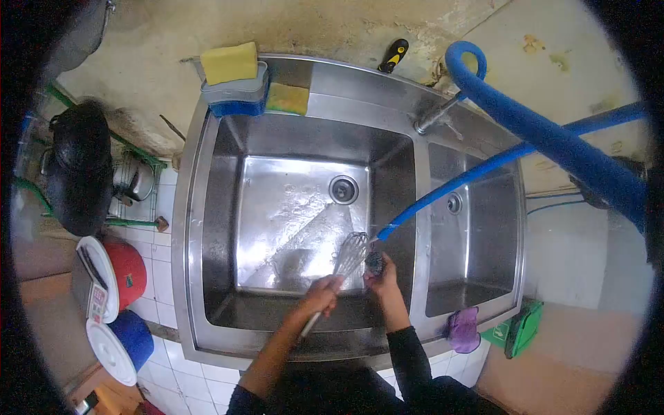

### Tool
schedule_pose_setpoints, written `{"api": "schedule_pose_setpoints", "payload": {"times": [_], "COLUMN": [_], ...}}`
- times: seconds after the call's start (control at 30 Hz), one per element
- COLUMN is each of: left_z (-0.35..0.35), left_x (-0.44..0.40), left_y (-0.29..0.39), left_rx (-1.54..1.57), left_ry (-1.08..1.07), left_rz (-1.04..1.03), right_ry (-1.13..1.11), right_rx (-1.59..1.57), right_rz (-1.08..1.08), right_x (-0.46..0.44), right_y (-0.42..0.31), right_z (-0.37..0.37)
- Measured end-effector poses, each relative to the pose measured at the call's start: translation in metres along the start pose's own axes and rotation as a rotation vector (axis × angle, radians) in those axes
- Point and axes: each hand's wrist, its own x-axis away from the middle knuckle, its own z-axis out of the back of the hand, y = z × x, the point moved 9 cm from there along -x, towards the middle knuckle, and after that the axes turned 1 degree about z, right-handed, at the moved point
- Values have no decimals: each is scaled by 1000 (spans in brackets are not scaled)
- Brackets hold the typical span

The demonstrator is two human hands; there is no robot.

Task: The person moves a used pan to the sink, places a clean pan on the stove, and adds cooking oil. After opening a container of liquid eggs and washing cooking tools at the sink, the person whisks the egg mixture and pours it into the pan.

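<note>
My left hand (321, 296) is closed around the handle of a wire whisk (353, 253), whose loops point up and away over the large sink basin (277, 200). Close by on the right, my right hand (382, 277) grips a dark, rough scouring pad (374, 262), apparently a metal scrubber. The end of a blue hose (443, 190) hangs just above the whisk's loops, and a thin stream of water seems to come from it. Wet patches shine on the basin floor around the drain (343, 189).
A smaller basin (449, 277) adjoins on the right. On the back ledge are a grey-blue tub (236, 93) with a yellow sponge (229, 63) and another sponge (288, 99). A purple cloth (464, 330) hangs over the front edge. Red (130, 275) and blue (131, 339) buckets stand left.
</note>
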Motion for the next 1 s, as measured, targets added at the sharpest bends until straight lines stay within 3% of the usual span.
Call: {"api": "schedule_pose_setpoints", "payload": {"times": [0.03, 0.07, 0.13, 0.17, 0.2, 0.23, 0.3, 0.37, 0.53, 0.6, 0.67, 0.77, 0.83, 0.87, 0.9, 0.93, 1.0], "left_z": [11, 22, 37, 42, 40, 35, 31, 27, 26, 30, 26, 35, 41, 44, 38, 25, 9], "left_x": [0, 1, -2, -6, -4, 0, 16, 9, -5, -11, -10, -20, -30, -32, -35, -35, -44], "left_y": [10, 23, 29, 45, 59, 62, 74, 53, 23, 17, 27, 30, 21, 24, 26, 35, 28], "left_rx": [2, -142, -286, -457, -628, -631, -775, -786, -754, -756, -916, -1009, -1049, -1096, -1096, -1123, -1047], "left_ry": [0, -10, -26, 21, 68, 62, 205, 139, 117, 102, 91, 150, 200, 252, 245, 209, 204], "left_rz": [-3, -53, -91, -293, -503, -507, -534, -419, -419, -397, -518, -439, -412, -391, -395, -403, -483], "right_ry": [254, 255, 546, 551, 517, 461, 503, 389, 520, 494, 418, 212, 239, 351, 240, 180, 102], "right_rx": [140, 140, 84, 81, 536, 997, 912, 841, 950, 822, 805, 757, 728, 1051, 1194, 1696, 2197], "right_rz": [193, 191, 501, 502, 694, 871, 830, 463, 323, -33, -78, -87, 475, 470, 567, 782, 985], "right_x": [20, 28, 52, 46, 41, 40, 35, 13, -2, -12, -30, -31, 13, 20, 19, 27, 35], "right_y": [-23, -23, -40, -37, -58, -68, -71, -49, -54, -28, -33, -29, -59, -56, -42, -17, 12], "right_z": [-30, -78, -121, -109, -112, -131, -131, -122, -109, -94, -65, -66, -115, -111, -123, -150, -171]}}
